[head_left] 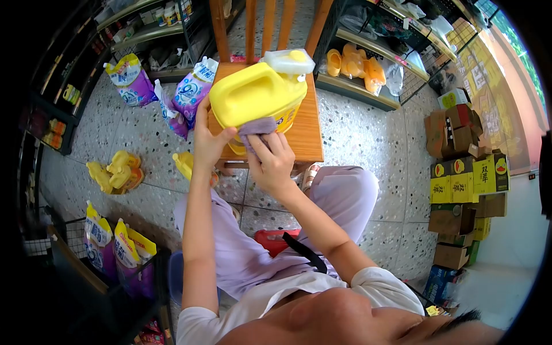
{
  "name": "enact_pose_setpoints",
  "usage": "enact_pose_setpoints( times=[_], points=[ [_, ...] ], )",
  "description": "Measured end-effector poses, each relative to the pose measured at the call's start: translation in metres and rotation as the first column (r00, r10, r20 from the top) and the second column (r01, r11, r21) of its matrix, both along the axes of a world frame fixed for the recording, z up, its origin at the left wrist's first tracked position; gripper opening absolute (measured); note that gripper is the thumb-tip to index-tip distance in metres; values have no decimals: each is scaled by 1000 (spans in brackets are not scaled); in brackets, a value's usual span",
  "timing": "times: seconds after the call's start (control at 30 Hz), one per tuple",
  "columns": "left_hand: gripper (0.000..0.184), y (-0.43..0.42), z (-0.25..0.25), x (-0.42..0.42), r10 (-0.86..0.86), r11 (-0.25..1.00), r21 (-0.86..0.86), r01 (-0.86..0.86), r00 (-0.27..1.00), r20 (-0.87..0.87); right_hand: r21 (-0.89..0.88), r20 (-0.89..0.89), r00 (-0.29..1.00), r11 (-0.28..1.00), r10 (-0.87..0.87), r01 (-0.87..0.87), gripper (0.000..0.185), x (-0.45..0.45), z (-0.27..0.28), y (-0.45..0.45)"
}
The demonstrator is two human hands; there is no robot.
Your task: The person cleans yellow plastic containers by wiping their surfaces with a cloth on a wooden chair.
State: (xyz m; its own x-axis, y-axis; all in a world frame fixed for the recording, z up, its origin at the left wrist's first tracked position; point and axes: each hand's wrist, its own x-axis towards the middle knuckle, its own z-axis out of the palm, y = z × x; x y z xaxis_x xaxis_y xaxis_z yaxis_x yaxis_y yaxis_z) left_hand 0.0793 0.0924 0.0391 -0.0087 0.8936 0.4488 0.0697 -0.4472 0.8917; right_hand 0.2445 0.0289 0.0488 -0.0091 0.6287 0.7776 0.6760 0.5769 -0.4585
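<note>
A large yellow jug (247, 95) with a moulded handle rests on the seat of a wooden chair (307, 132) in front of me. At its far right end is a translucent plastic piece (287, 61) with a yellow spot; I cannot tell whether it is the jug's cap. My left hand (208, 138) grips the jug's near left end, thumb along the side and fingers partly hidden. In my right hand (270, 158) is a bunched purple cloth (257, 127), pressed against the jug's near side beside its label.
Purple detergent bags (195, 86) stand left of the chair. Smaller yellow bottles (118, 172) are on the speckled floor (374, 144), another (184, 164) near my left forearm. Shelves with orange bottles (353, 63) stand at the back right, stacked cartons (468, 178) at the right.
</note>
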Motion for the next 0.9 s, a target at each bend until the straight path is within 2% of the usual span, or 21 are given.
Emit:
enact_pose_setpoints(
  times=[0.1, 0.27, 0.37, 0.4, 0.53, 0.63, 0.67, 0.77, 0.8, 0.83, 0.9],
  points=[
    [100, 1, -1, 3, 42, 999, -2, -42, 999, -16, 18, -43, 995, 996, -92, 93, 37, 10, -3, 7],
    [89, -6, 10, 12, 25, 997, -70, -20, 997, 71, -46, -195, 953, 973, -230, 226, 35, 42, -3, 21],
    [84, -5, 11, 13, 1, 998, -66, 7, 992, 123, 29, -277, 929, 964, -248, 266, 33, 64, 3, 32],
    [83, -4, 10, 13, -8, 998, -62, 16, 990, 140, 48, -269, 934, 965, -235, 256, 34, 70, 7, 36],
    [85, 1, 2, 9, 9, 997, -71, 0, 991, 132, 240, -17, 985, 956, -171, 170, 38, 77, 36, 51],
    [85, 0, 5, 9, -2, 997, -76, 12, 992, 130, 164, 99, 982, 976, -163, 145, 39, 78, 46, 59],
    [85, 1, 6, 9, -9, 997, -69, 18, 992, 128, 94, 106, 980, 983, -167, 158, 34, 81, 48, 59],
    [86, 3, 3, 6, -15, 999, -45, 21, 993, 118, 56, 133, 939, 948, -317, 312, 33, 100, 42, 66],
    [86, 4, 3, 6, -16, 999, -39, 20, 993, 115, -15, 123, 917, 923, -379, 384, 32, 108, 36, 69],
    [86, 3, 3, 6, -23, 999, -41, 28, 993, 119, -138, -69, 949, 946, -306, 295, 31, 117, 33, 70],
    [86, 3, 8, 7, -33, 998, -41, 39, 992, 126, -308, -458, 869, 950, -185, 40, 30, 132, 33, 73]
  ],
)
